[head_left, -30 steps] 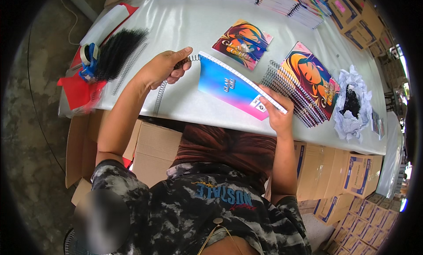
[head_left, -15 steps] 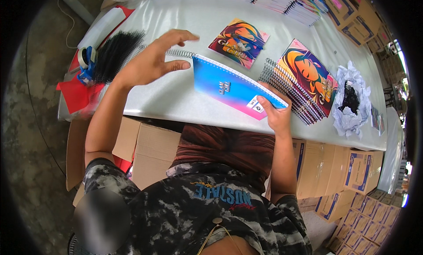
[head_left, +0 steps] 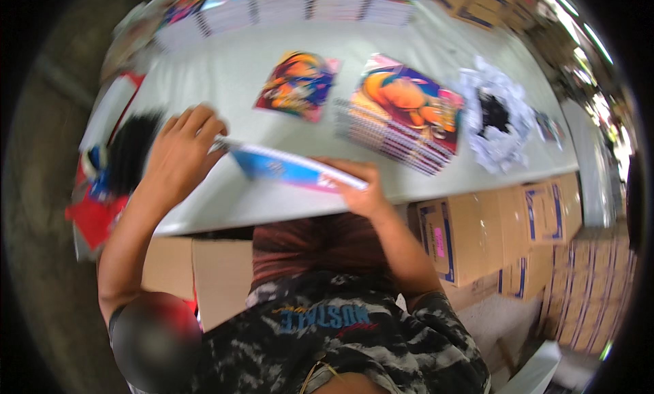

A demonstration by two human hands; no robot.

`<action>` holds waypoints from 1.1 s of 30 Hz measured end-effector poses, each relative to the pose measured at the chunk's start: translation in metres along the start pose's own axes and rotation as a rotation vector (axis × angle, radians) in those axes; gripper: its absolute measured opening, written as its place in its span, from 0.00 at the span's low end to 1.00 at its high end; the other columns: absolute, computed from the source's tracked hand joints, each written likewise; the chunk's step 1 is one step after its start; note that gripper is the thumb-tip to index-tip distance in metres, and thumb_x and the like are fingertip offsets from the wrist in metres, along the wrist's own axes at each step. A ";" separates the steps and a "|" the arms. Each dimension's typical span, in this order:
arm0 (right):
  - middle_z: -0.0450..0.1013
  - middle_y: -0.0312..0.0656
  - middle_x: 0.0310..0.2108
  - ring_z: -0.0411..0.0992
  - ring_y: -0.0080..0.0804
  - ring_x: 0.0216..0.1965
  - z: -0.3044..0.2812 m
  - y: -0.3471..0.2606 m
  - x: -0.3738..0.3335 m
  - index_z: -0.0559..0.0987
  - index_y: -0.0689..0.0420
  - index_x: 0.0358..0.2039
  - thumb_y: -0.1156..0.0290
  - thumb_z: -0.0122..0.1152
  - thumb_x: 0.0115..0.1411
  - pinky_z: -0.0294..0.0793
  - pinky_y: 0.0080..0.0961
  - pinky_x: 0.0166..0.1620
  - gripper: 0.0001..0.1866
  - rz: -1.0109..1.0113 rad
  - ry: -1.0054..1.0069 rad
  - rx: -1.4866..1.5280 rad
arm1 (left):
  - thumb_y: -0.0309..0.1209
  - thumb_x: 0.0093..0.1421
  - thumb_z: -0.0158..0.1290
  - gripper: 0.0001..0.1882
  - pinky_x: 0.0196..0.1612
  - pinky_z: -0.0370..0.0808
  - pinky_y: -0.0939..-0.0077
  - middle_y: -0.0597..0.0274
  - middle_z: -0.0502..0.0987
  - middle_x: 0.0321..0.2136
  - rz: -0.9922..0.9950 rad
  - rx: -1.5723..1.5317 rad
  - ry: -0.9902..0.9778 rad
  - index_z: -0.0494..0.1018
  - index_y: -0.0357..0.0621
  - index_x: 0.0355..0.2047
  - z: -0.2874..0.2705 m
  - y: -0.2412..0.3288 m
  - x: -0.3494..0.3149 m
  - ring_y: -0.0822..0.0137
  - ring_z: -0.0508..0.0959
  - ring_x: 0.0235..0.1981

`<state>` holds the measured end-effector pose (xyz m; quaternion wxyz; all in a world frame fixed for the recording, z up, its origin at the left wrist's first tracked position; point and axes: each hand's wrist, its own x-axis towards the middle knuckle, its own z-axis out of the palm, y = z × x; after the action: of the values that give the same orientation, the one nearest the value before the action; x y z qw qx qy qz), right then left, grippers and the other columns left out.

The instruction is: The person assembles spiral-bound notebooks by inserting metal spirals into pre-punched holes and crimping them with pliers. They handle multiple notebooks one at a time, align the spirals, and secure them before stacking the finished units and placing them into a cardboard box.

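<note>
A blue-and-pink notebook (head_left: 279, 169) is held tilted above the near edge of the table, its white page edge facing up. My right hand (head_left: 361, 190) grips its right end between thumb and fingers. At the other end, my left hand (head_left: 180, 152) is closed around the spiral coil (head_left: 221, 144) that sticks out of the notebook's holes; motion blur softens its fingertips. Beyond the notebook lies a booklet with a colourful illustrated cover (head_left: 298, 86). To its right, a stack of spiral-bound notebooks (head_left: 409, 104) is fanned out. Left of my left hand lies a bundle of black coils (head_left: 133, 149).
Thick notebook stacks (head_left: 283, 9) line the table's far side. Crumpled white paper (head_left: 501, 145) with small black pieces sits at the right. A tape dispenser (head_left: 97, 169) and red sheet (head_left: 95, 220) lie at the left edge. Cardboard boxes (head_left: 470, 237) stand below the table.
My left hand has gone from spread fingers to closing on the coil end. The notebook and my right hand have shifted left and lower in view, as the whole view has turned.
</note>
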<state>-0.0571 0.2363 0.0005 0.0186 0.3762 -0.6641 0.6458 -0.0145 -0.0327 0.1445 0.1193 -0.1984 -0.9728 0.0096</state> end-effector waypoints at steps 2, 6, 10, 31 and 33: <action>0.74 0.45 0.44 0.74 0.35 0.46 0.000 -0.001 0.002 0.76 0.60 0.46 0.84 0.56 0.49 0.71 0.25 0.48 0.20 -0.062 -0.020 0.018 | 0.24 0.45 0.58 0.15 0.42 0.68 0.64 0.55 0.71 0.36 0.083 -0.009 0.174 0.70 0.41 0.36 0.008 0.006 -0.003 0.54 0.71 0.38; 0.73 0.46 0.46 0.73 0.37 0.47 0.000 -0.004 0.003 0.75 0.59 0.47 0.88 0.50 0.44 0.69 0.24 0.50 0.27 -0.055 -0.056 0.106 | 0.24 0.44 0.58 0.13 0.41 0.68 0.63 0.58 0.73 0.32 -0.072 0.026 -0.165 0.71 0.41 0.32 -0.003 0.003 0.001 0.54 0.72 0.35; 0.73 0.44 0.46 0.72 0.37 0.47 -0.004 -0.005 -0.001 0.75 0.56 0.48 0.90 0.48 0.40 0.68 0.22 0.50 0.31 -0.009 -0.042 0.078 | 0.22 0.42 0.59 0.11 0.37 0.67 0.62 0.58 0.71 0.26 0.080 -0.035 0.146 0.70 0.40 0.28 0.001 0.023 0.005 0.54 0.72 0.31; 0.75 0.50 0.39 0.76 0.40 0.41 0.019 -0.015 -0.008 0.77 0.65 0.41 0.81 0.61 0.48 0.75 0.29 0.44 0.16 -0.311 0.007 -0.164 | 0.71 0.52 0.28 0.53 0.59 0.31 0.38 0.38 0.40 0.63 0.021 0.234 1.011 0.50 0.31 0.59 0.089 -0.023 -0.026 0.38 0.35 0.64; 0.76 0.50 0.38 0.76 0.40 0.40 0.026 -0.013 -0.002 0.77 0.66 0.40 0.80 0.62 0.48 0.75 0.28 0.43 0.16 -0.363 0.005 -0.170 | 0.72 0.50 0.29 0.57 0.61 0.30 0.42 0.37 0.37 0.63 -0.160 0.061 1.022 0.45 0.29 0.61 0.094 -0.026 -0.020 0.41 0.33 0.64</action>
<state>-0.0371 0.2159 0.0061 0.1680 0.4854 -0.6374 0.5744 -0.0287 -0.0614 0.0506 0.5855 -0.0994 -0.8016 -0.0692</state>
